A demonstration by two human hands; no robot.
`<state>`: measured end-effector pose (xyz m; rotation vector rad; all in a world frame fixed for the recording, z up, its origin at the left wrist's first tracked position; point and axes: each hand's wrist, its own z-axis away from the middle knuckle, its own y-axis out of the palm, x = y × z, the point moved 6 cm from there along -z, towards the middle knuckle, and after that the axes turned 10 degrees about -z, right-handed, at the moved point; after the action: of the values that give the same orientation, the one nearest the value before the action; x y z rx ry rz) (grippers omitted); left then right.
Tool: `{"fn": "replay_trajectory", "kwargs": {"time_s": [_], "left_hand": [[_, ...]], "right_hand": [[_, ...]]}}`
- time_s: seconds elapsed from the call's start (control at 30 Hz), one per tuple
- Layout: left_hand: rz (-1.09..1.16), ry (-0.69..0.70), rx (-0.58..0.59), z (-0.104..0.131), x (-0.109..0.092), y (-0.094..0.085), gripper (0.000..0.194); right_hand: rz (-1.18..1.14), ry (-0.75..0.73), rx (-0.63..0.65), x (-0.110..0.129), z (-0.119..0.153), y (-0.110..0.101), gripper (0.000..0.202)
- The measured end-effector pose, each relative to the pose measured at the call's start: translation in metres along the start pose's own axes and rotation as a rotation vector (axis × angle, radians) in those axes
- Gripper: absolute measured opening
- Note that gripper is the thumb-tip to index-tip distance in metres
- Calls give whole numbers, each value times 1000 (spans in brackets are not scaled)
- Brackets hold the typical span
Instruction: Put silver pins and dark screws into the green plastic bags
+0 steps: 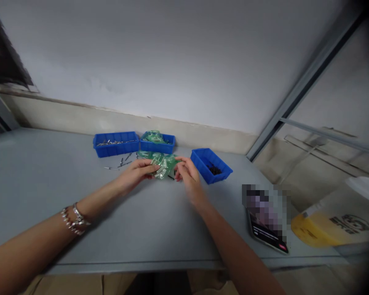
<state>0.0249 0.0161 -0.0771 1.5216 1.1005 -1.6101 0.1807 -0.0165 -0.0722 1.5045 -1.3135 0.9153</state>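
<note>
Between my hands is a green see-through plastic bag (pixel 162 167) with small silvery metal parts inside, just above the grey tabletop. My left hand (pixel 139 171) grips its left side, thumb on top and fingers underneath. At the bag's right side, my right hand (pixel 187 173) has its fingers curled onto the plastic. A small dark piece (pixel 171 177) shows below the bag near my right fingers; I cannot tell whether it is held. Several thin metal pins (pixel 123 162) lie loose on the table left of the bag.
Behind stand a blue bin (pixel 117 149) of metal pins and a blue bin (pixel 157 146) with another green bag. To the right are a blue bin (pixel 203 168) of dark small parts, a phone (pixel 266 229) and a cup with yellow drink (pixel 322 229). A wall backs the table.
</note>
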Motion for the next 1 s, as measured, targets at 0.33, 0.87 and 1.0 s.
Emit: {"fn": "replay_trajectory", "kwargs": {"time_s": [0.33, 0.87, 1.0], "left_hand": [[-217, 142, 50, 1, -4, 1, 32], [-356, 88, 52, 5, -7, 6, 37], [-353, 130, 81, 6, -10, 9, 36]], "right_hand": [[-118, 239, 131, -13, 6, 16, 29], [-117, 268, 148, -14, 8, 18, 13], [-105, 272, 160, -18, 8, 17, 14]]}}
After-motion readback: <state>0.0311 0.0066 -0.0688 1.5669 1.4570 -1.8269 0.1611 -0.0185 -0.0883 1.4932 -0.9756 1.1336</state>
